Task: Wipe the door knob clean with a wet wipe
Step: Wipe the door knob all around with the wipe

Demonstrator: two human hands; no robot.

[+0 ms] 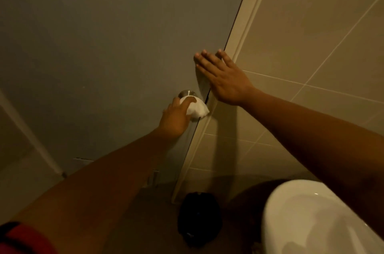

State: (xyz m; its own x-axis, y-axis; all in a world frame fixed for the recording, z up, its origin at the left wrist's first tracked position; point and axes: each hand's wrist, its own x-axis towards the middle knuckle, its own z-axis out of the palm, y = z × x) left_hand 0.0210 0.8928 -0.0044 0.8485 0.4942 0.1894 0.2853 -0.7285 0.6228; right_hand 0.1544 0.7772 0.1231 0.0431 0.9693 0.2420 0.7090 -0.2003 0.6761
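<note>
A round metal door knob (186,93) sticks out of a grey door (104,46) near its right edge. My left hand (175,117) holds a crumpled white wet wipe (197,109) and presses it over the front of the knob, hiding most of it; only the knob's back rim shows. My right hand (223,77) lies flat with fingers spread, on the door's edge and the pale door frame (245,23), above and to the right of the knob.
A beige tiled wall (311,46) runs along the right. A white basin (307,220) fills the bottom right corner. A black bin (198,218) stands on the floor below the door frame.
</note>
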